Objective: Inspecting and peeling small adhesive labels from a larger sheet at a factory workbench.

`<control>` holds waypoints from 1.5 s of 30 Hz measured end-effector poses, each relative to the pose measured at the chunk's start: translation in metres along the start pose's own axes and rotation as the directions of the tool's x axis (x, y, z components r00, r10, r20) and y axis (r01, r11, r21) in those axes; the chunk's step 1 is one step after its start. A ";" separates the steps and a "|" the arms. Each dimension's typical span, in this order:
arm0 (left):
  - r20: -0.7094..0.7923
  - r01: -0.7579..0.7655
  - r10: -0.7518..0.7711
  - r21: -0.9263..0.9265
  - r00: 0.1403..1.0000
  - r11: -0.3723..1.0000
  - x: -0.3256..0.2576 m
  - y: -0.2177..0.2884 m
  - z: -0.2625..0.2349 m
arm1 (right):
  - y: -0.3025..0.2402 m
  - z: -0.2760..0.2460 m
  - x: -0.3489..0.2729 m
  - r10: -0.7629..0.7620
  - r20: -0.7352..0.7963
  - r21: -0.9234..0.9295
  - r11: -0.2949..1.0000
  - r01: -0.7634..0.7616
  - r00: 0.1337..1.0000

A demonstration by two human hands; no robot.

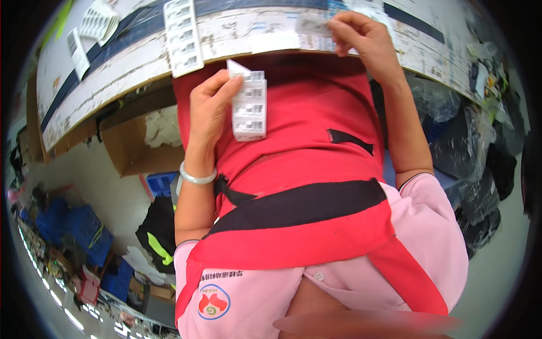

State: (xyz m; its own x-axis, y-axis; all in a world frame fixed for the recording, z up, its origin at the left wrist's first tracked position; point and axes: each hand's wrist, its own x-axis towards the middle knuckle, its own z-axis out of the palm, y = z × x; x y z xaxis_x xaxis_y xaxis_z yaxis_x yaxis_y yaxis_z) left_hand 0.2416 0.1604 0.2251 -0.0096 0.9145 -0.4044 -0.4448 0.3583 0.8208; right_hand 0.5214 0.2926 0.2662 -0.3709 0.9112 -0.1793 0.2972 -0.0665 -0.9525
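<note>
My left hand [210,107] is closed on a folded strip of white barcode labels [249,110], thumb on top. The strip hangs in front of the red apron, and one corner sticks up past the fingertips. Over the table's near edge, at the right, my right hand [370,48] has thumb and fingers pinched together. At its fingertips is a small, pale, see-through piece [315,26], blurred, whose kind I cannot make out. Left of it on the table lies a blank white strip [275,42]. A longer label strip [183,37] lies across the table edge near my left hand.
The worn white table [130,68] carries dark blue bands. More label strips [99,21] lie at its far left. Below stands an open cardboard box [132,144] with pale crumpled material. Plastic-wrapped dark bundles [463,135] are piled at the right. Blue crates [84,231] stand at the left.
</note>
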 end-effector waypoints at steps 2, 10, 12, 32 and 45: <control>-0.049 0.005 -0.006 -0.021 0.999 1.000 -0.004 -0.001 -0.003 | 0.012 -0.041 -0.001 -0.050 -0.147 -0.090 0.995 0.037 0.988; 0.018 0.002 -0.001 -0.058 1.000 0.998 0.004 0.006 0.007 | 0.054 -0.099 -0.003 0.087 -0.429 -0.399 0.875 -0.274 0.899; 0.004 -0.007 0.007 -0.048 1.000 0.999 0.005 0.005 0.007 | 0.048 -0.098 0.001 0.095 -0.416 -0.413 0.866 -0.281 0.905; 0.020 -0.106 0.105 0.089 0.994 0.990 0.006 0.015 0.014 | -0.015 0.103 -0.030 -0.477 0.080 -0.282 0.832 0.478 0.876; -0.071 -0.049 0.051 0.032 0.996 0.998 0.017 -0.004 -0.002 | -0.019 0.054 0.014 0.187 0.128 0.076 0.977 -0.198 0.974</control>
State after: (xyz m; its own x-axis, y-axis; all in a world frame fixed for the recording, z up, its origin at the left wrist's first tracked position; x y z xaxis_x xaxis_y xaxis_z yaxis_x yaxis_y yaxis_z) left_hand 0.2420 0.1745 0.2140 -0.0957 0.9159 -0.3898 -0.4153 0.3192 0.8519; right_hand 0.4634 0.2845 0.2683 -0.4179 0.8231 -0.3845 0.2971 -0.2762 -0.9140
